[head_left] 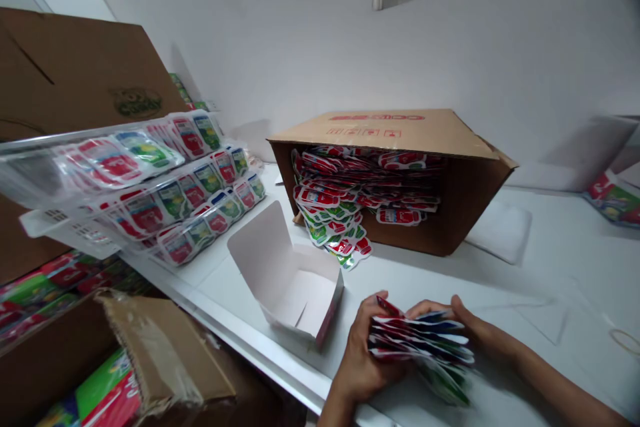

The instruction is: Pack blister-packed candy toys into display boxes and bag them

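Between my hands at the lower right is a stack of sachets (417, 340), red, white and green, fanned at the edges. My left hand (363, 353) wraps round the stack's left side. On the far right side my right hand (463, 323) is closed against it, with some fingers hidden behind the sachets. Just left of my hands stands an open white carton (305, 287), its lid raised and no contents visible inside. Beyond it, a brown cardboard box (400, 127) lies on its side, and loose sachets (340, 227) spill from its mouth onto the table.
Clear tiered trays (125, 207) hold rows of sachets at the left. Below them, an open cardboard box (170, 353) with printed cartons stands beside the table edge (240, 340). A rubber band (625, 340) lies at the right, and a printed carton (615, 197) sits farther back.
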The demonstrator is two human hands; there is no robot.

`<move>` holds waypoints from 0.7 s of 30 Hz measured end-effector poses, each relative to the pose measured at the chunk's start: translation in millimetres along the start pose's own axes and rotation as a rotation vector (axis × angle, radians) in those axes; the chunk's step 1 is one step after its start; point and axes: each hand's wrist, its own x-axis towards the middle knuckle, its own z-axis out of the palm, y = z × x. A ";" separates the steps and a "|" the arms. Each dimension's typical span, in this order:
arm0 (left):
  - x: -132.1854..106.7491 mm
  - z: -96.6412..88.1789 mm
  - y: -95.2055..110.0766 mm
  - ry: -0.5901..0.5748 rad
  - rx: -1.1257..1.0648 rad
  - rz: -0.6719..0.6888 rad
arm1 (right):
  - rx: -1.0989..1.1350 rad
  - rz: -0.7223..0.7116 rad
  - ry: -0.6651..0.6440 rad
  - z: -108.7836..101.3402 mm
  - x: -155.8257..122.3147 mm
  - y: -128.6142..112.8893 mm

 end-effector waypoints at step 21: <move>3.9 0.5 6.8 -0.160 -0.164 -0.191 | -1.449 0.120 0.718 -118.3 112.8 -34.7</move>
